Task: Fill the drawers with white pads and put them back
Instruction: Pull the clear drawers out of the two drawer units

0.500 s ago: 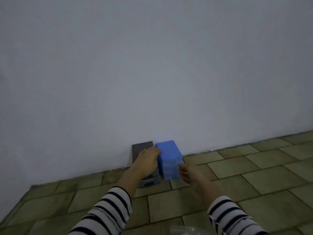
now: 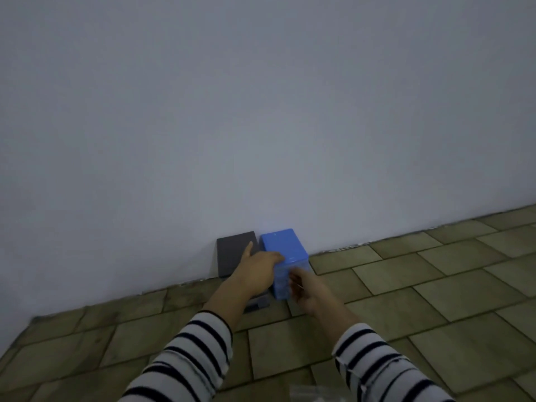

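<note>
Left hand forward; blue drawers (upright)

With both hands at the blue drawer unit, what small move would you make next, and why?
Probably pull a drawer out with the right hand, which sits at the front of the blue drawer unit, while the left hand rests on the unit's top edge, steadying it. No white pads are in view.

Head view, high, facing forward-down at wall base.
</note>
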